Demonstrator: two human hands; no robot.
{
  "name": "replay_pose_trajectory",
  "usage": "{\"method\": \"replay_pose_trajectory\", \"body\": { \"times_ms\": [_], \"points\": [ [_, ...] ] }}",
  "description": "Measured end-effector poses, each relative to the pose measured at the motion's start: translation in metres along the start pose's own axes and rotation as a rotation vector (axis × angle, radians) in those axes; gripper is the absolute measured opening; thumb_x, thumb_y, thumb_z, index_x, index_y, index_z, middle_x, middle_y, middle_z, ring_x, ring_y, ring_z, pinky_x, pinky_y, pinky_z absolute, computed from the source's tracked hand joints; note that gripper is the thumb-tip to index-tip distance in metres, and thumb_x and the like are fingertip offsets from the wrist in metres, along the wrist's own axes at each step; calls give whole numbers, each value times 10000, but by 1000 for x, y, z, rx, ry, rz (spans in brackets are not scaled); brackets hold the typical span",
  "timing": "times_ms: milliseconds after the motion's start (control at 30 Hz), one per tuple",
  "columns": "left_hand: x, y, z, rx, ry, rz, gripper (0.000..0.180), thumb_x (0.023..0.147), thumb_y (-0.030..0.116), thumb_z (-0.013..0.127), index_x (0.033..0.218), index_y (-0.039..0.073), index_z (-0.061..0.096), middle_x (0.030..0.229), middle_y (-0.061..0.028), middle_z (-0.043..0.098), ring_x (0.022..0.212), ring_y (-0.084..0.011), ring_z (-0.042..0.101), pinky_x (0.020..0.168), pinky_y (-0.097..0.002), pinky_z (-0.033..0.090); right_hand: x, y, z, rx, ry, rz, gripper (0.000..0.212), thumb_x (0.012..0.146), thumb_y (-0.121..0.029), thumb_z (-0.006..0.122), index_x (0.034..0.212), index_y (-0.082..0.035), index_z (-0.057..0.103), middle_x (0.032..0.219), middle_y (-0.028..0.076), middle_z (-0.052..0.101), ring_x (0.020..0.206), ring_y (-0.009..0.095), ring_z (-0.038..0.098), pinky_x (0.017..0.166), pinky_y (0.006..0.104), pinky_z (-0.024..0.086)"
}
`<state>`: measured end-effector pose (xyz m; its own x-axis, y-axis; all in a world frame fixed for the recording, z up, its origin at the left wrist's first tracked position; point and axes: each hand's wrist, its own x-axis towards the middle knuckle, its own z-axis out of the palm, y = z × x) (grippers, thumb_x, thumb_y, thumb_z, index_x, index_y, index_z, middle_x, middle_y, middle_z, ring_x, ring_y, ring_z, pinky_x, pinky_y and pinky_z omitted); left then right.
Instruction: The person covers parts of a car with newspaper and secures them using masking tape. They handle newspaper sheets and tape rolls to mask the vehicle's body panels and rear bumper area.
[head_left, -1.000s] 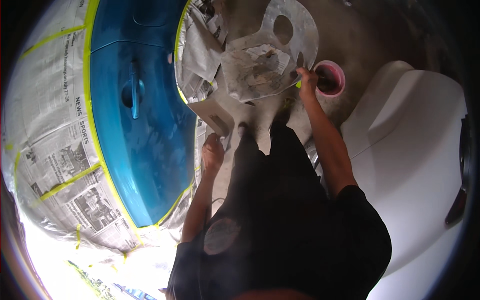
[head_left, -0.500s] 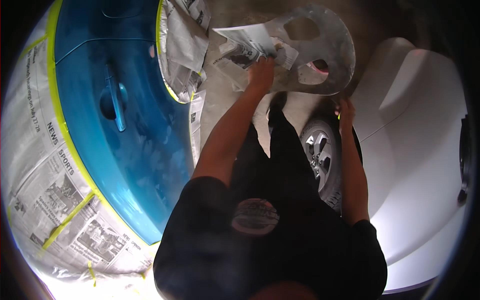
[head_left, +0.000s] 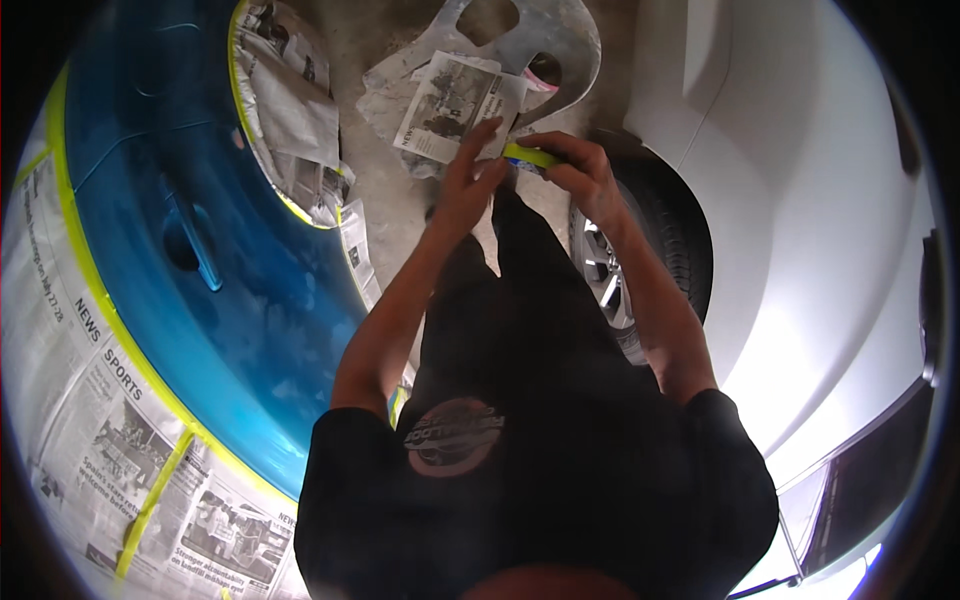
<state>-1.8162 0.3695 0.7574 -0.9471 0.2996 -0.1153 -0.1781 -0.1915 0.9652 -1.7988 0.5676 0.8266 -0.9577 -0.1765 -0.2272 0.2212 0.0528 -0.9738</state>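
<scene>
In front of me my right hand (head_left: pixel 588 175) grips a roll of yellow-green masking tape (head_left: pixel 533 156) edge-on. My left hand (head_left: pixel 468 188) pinches the lower edge of a printed newspaper sheet (head_left: pixel 450 100); its thumb points toward the tape roll, and whether it touches the tape I cannot tell. Just beyond the hands, a grey panel (head_left: pixel 575 50) with large cut-outs has more newspaper (head_left: pixel 385 95) lying on it. To my left is a glossy blue car door (head_left: pixel 230 330) edged with yellow-green tape and masked with newspaper (head_left: pixel 130 440).
A white car body (head_left: pixel 790 230) curves along my right, with its tyre (head_left: pixel 670 235) and silver wheel (head_left: pixel 607 275) close to my right forearm. The blue door's handle (head_left: pixel 190 235) sticks out on the left. Newspaper (head_left: pixel 295 110) covers the blue car's far edge too.
My left hand has drawn back toward me with the newspaper sheet. My right hand has come from beside the white car to meet it, bringing the tape roll into clear view.
</scene>
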Motion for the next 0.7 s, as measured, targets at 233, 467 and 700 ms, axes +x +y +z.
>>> {"method": "replay_pose_trajectory", "body": {
  "times_ms": [233,467,700],
  "points": [
    [-49,111,-44,125,-156,39,284,953,23,646,1236,21,650,1237,-89,652,1153,-181,598,1005,-310,453,-2,-69,47,-114,-105,-275,313,844,-13,609,1143,2,698,1094,109,717,1020,160,664,903,289,507],
    [-98,118,-47,-48,83,128,213,943,-30,644,1150,16,661,1105,-19,655,1025,-78,582,894,-233,465,-20,-81,86,-256,71,-550,288,877,33,702,1162,45,662,1184,134,686,1113,196,669,904,317,563],
    [-122,124,-48,280,161,429,279,852,-112,671,1103,7,663,1100,-71,660,1068,-184,613,935,-294,465,-26,-90,100,-483,60,-715,193,859,50,694,1052,44,695,1113,138,712,948,201,712,815,297,573]
  ]
}}
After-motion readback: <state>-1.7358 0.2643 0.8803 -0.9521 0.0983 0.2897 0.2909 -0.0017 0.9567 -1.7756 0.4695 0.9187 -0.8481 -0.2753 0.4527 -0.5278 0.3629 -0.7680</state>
